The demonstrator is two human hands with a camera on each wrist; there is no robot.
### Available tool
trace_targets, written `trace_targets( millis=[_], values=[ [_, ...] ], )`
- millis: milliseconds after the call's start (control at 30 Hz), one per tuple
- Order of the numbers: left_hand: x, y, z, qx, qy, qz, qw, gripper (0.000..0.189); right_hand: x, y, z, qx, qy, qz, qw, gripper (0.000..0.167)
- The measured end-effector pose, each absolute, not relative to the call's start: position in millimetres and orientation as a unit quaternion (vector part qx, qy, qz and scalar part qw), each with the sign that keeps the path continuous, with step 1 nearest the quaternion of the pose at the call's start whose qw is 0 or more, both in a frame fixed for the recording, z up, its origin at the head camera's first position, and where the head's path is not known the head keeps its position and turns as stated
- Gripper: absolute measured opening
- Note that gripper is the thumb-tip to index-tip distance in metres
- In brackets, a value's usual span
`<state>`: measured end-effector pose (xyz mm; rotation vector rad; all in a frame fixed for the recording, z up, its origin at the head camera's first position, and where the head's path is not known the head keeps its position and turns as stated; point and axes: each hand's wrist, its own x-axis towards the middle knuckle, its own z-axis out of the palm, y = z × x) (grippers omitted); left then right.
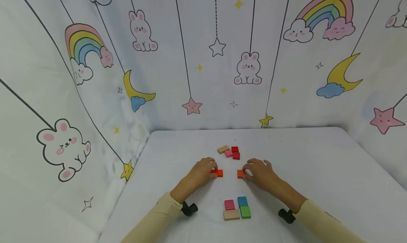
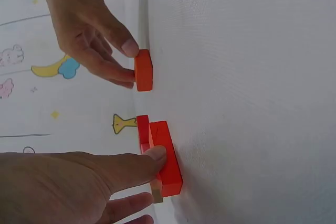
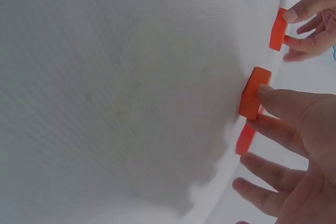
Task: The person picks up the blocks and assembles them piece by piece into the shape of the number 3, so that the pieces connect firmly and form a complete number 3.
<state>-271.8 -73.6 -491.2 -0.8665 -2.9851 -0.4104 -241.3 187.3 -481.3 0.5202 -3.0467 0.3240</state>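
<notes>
Near the middle of the white table, my left hand [image 1: 202,170] pinches a red-orange block [image 1: 219,173] between thumb and fingers. Across a short gap, my right hand [image 1: 261,174] pinches an orange block [image 1: 240,174] by its right end. Both blocks lie low at the tabletop, their free ends facing each other. In the left wrist view the thumb presses the near side of the red-orange block [image 2: 167,160]. The right wrist view shows thumb and index finger on the orange block [image 3: 255,93], the other fingers spread away from it.
Beyond the hands lie a tan block [image 1: 223,149], a pink block [image 1: 228,153] and two red blocks [image 1: 236,156]. Closer to me sit a dark pink block [image 1: 229,204], a blue block [image 1: 242,201], a green block [image 1: 245,212] and another tan block [image 1: 231,214]. A patterned cloth [image 1: 171,76] hangs behind.
</notes>
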Motion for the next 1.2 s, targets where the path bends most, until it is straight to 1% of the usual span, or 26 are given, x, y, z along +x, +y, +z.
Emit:
trace_targets(
  millis=[233,567,1200],
  values=[
    [-273.3,-63.2,-492.6,-0.283,-0.952,-0.118,0.004,0.022,-245.5,182.1,-483.6,0.166,-0.979,0.118,0.002,0.027],
    [-270.4,-53.2,-486.2,-0.284,-0.952,-0.115,-0.003,0.023,-249.8,172.8,-485.7,0.176,-0.976,0.124,0.002,0.025],
    [-271.7,-47.9,-489.6,-0.287,-0.952,-0.105,-0.002,0.026,-248.5,167.6,-486.7,0.186,-0.972,0.142,0.006,0.027]
  ],
)
